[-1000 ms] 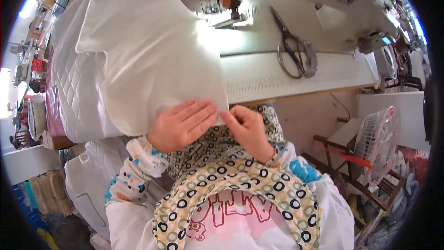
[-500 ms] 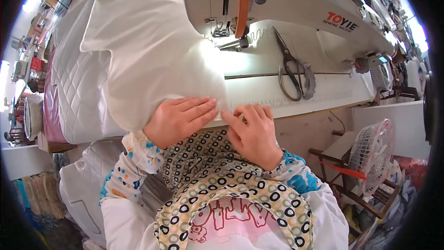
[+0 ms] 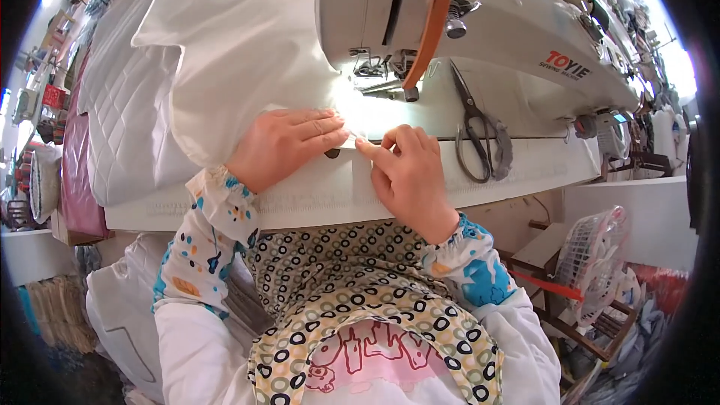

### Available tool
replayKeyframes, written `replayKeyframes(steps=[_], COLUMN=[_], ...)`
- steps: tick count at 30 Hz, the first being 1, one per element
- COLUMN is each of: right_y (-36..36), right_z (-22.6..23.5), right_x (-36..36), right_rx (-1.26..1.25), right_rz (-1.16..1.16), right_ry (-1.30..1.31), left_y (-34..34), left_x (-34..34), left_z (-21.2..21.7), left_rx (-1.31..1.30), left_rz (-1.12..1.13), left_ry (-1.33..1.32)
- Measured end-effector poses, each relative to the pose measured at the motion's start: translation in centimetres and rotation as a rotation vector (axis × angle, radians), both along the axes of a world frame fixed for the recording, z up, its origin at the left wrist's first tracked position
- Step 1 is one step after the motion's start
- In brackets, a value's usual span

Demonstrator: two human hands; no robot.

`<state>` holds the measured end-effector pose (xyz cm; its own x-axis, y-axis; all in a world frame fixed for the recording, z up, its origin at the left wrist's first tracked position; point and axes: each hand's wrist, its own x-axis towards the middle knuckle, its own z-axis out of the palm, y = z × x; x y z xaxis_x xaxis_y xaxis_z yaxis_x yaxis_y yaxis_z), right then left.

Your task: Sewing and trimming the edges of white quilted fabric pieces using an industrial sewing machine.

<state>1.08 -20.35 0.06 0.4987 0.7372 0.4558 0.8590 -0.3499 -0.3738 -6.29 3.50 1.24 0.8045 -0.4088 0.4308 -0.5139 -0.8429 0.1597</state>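
Observation:
A glossy white fabric panel [image 3: 232,52] lies under the head of a white sewing machine [image 3: 480,30], its edge running to the lit needle area. My left hand [image 3: 289,139] lies flat on the panel's near edge, fingers stretched out and side by side, pointing toward the needle area. Close beside those fingertips, my right hand [image 3: 409,172] is curled, with its index fingertip and thumb at the panel's edge. Glare and the fingers hide part of that edge. To the right of my right hand, dark-bladed scissors [image 3: 475,124] with wrapped handles rest on the table.
White quilted fabric [image 3: 124,112] hangs over the table's left side. The table's front rim [image 3: 315,214] carries a printed ruler. An orange strap [image 3: 435,15] hangs on the machine head. A caged fan [image 3: 592,262] stands on the lower right, by a wooden stool [image 3: 544,247].
Both hands and the white panel have moved away from me, toward the needle area. The panel's near edge has left the table's front rim, baring the ruler there.

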Motion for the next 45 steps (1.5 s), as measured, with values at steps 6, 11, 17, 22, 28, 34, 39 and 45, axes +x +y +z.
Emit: replayKeyframes(steps=[6,11,17,22,28,34,39,45], right_y=[1.8,2.4,2.7,1.4,0.9,2.0,1.9,2.1], right_z=[-0.2,-0.7,3.7,5.1,3.8,3.3,2.7,2.4], right_x=[2.0,2.6,4.5,8.1,8.4,7.6,7.5,7.8], right_rx=[0.015,-0.017,0.485,0.329,0.412,0.588,0.587,0.643], right_rz=[-0.030,-0.094,-0.319,-0.169,-0.091,-0.218,-0.182,-0.151], right_ry=[-0.024,-0.021,0.505,0.766,0.712,0.841,0.689,0.706], left_y=[2.2,3.6,4.8,5.0,4.8,4.8,4.6,4.5], left_x=[2.7,4.7,5.5,5.8,5.9,5.7,5.9,5.9], left_z=[-0.4,-0.7,0.1,-0.3,-0.1,-0.2,-0.1,0.0], left_rx=[-0.011,-0.059,-0.083,-0.062,-0.070,-0.068,-0.074,-0.109], left_rz=[-0.013,0.009,0.085,0.082,0.069,0.086,0.101,0.130], left_ry=[-0.021,-0.064,0.061,0.037,0.036,0.055,0.049,0.069])
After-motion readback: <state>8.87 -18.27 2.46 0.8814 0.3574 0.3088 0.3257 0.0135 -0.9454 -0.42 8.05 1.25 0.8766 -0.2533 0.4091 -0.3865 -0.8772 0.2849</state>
